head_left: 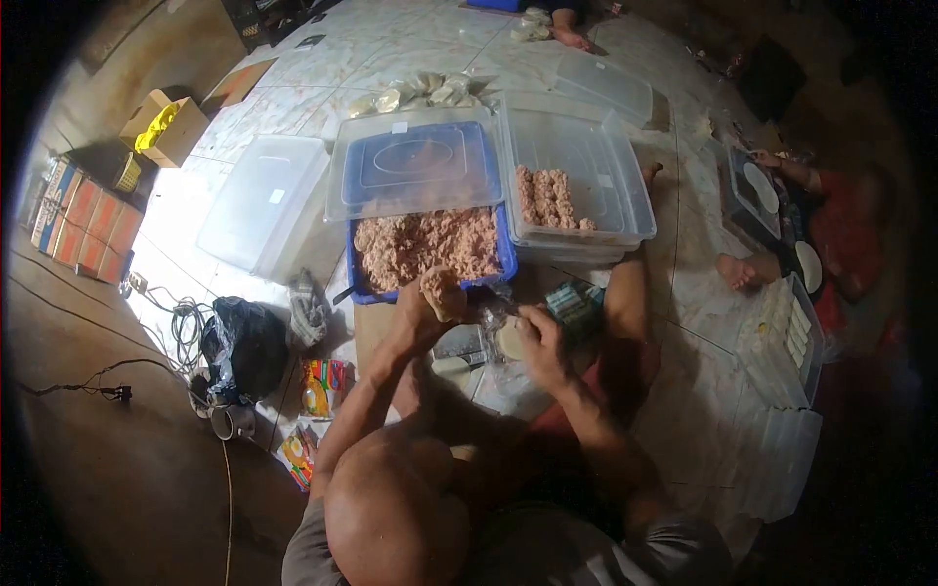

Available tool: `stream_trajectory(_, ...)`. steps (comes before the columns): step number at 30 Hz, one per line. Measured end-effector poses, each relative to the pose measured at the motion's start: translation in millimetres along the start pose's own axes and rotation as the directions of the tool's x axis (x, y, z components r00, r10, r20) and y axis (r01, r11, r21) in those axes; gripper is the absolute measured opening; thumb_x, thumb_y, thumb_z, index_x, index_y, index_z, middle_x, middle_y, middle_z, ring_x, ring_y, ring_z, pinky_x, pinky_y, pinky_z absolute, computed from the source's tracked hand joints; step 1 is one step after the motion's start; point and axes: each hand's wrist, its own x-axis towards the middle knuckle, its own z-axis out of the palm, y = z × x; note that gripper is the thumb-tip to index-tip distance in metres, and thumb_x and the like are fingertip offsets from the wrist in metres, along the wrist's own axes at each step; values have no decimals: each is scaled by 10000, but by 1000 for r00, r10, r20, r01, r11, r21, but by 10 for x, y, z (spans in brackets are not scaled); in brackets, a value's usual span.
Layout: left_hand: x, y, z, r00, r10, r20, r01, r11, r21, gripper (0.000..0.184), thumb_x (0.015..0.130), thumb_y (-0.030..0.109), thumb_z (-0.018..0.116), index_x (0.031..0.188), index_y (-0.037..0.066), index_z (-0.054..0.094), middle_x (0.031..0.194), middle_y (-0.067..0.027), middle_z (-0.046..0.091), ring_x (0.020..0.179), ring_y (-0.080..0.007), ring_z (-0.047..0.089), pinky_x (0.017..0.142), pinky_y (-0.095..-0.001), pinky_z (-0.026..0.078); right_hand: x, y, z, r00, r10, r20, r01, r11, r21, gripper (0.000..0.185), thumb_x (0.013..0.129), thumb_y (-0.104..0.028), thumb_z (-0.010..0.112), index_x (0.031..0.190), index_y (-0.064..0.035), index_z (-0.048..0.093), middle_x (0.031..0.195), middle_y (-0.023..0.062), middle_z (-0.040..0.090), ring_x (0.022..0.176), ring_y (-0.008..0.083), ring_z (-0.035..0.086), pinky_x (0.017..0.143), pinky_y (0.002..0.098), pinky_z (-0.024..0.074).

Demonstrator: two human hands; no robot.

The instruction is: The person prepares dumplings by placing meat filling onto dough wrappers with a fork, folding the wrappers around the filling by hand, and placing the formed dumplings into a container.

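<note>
My left hand (418,317) is raised at the near edge of the blue tub (510,256), its fingers wrapped round a lump of pinkish minced filling (440,285). Coarse filling (420,244) lies in the tub, partly covered by a clear lid (415,166). To the right, my right hand (543,344) is closed beside a crumpled clear plastic bag (500,327) and a pale round disc (510,339); what its fingers hold is too small to make out. Rows of shaped filling (547,198) sit in a clear container (640,210).
A black plastic bag (242,347) and cables are at the left, near colourful packets (324,386). Another clear lid (264,200) lies behind them. At the right, a person in red (845,230) sits near a container of pale rolls (796,337).
</note>
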Motion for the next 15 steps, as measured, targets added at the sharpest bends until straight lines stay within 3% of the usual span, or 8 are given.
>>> stream_trajectory(2,-40,-119,-15,991,-130,45,133,989,-67,300,758,152,853,882,48,600,743,-35,592,685,-164,557,641,-336,487,-160,131,19,941,278,191,-330,878,346,195,963,-133,573,1064,3,670,808,32,579,762,169,576,690,319,468)
stream_trajectory(4,-5,64,-19,999,29,-30,-26,995,98,340,726,105,894,867,46,590,752,-3,568,717,-98,507,651,-302,468,-279,139,90,891,354,283,-440,827,351,205,969,-126,560,1095,-7,669,769,-27,526,743,102,523,668,291,445)
stream_trajectory(6,-39,212,48,972,-177,-153,124,944,-307,354,703,48,899,857,49,581,778,-5,573,718,-99,503,661,-298,464,-343,-11,138,805,371,463,-588,601,542,203,966,-101,550,1102,-2,664,800,-15,560,753,105,535,668,294,443)
stream_trajectory(8,-41,141,71,990,-138,-26,118,917,-380,378,701,117,917,880,38,594,810,-15,579,709,-129,518,659,-306,470,-350,-51,260,809,365,460,-585,569,578,181,967,-54,530,1075,4,662,804,32,575,739,150,535,675,314,454)
stream_trajectory(9,-32,-53,95,989,148,-19,-149,968,-204,446,675,211,943,919,28,618,815,-30,586,710,-165,531,660,-312,474,-355,-14,341,928,228,294,-344,826,446,169,971,-46,526,1064,14,654,811,71,582,743,190,550,685,338,463)
stream_trajectory(11,-113,-199,173,996,86,27,-84,994,-76,527,657,312,951,962,23,634,848,-51,613,730,-185,553,673,-327,485,-312,48,547,981,-183,-63,191,966,174,142,976,-29,527,1046,51,620,862,178,603,786,304,597,722,398,480)
stream_trajectory(14,-61,-70,134,990,-17,-143,20,1000,20,555,673,303,950,1013,22,613,843,-36,607,728,-157,545,682,-316,483,-259,-183,304,988,155,-19,-151,981,125,147,983,-63,544,1048,52,608,873,174,610,796,294,603,719,393,473)
stream_trajectory(15,-59,54,14,981,-194,25,193,940,-282,574,683,240,951,1065,18,585,831,-4,581,727,-119,521,681,-288,466,-226,-205,232,993,85,-77,-77,991,110,167,1000,-104,536,1049,35,615,839,156,587,747,262,565,689,371,456)
